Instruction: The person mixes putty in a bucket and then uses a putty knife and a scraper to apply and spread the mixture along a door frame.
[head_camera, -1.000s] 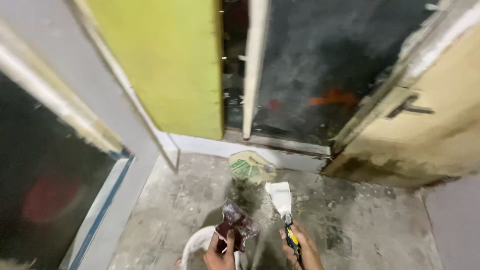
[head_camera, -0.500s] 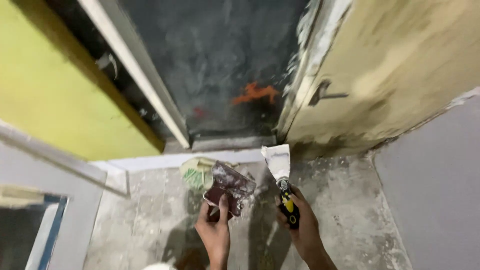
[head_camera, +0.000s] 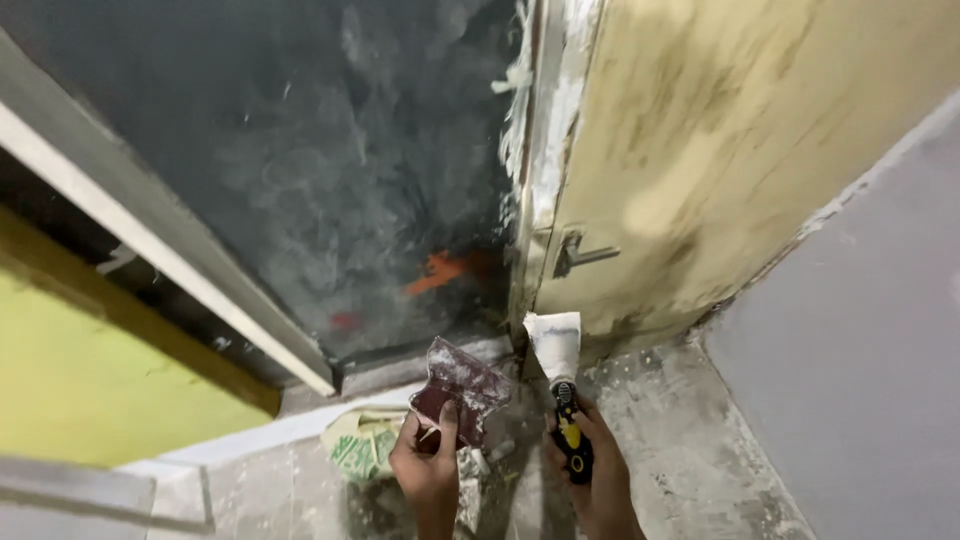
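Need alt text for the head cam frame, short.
Seen from above, a person's right hand holds a putty knife with a black-and-yellow handle and a white-coated blade, while the left hand holds a dusty reddish-brown sheet of sandpaper. Ahead are a dark, smeared glass panel, a stained cream door with a lever handle, and a dusty concrete floor.

- The sandpaper (head_camera: 458, 388) sits in the left hand (head_camera: 428, 465), above its fingers.
- The scraper (head_camera: 560, 385) rises from the right hand (head_camera: 592, 470), just right of the sandpaper.
- A bag (head_camera: 360, 445) lies left of the left hand.
- The door handle (head_camera: 580, 255) is above the right hand.
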